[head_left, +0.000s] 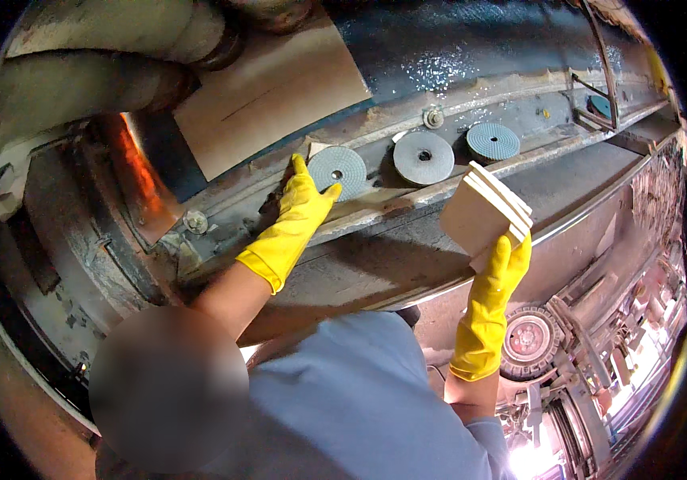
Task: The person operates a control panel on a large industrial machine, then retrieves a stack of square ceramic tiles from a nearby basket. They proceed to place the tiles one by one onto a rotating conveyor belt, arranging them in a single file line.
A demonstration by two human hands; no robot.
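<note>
A yellow rubber glove covers each of my hands. My left hand (305, 200) is at the left edge of a round grey-green polishing disc (351, 166) with a hole in its middle. Its index finger and thumb are spread apart, and the thumb touches the disc's lower edge; the other fingers are partly hidden. A second, greyer disc (423, 168) and a third, blue-grey one (494, 146) sit farther right along the metal ledge (235, 210). In my raised right hand (503, 268) is a small stack of cream square tiles (475, 212), gripped near its lower right corner.
Behind the ledge a brown sheet (271, 104) leans against a dark, wet-looking surface (407, 40). Thick pale pipes (87, 96) hang at the upper left. A metal bracket (599, 80) rises at the right. Below stands a wheel (531, 340) among machinery.
</note>
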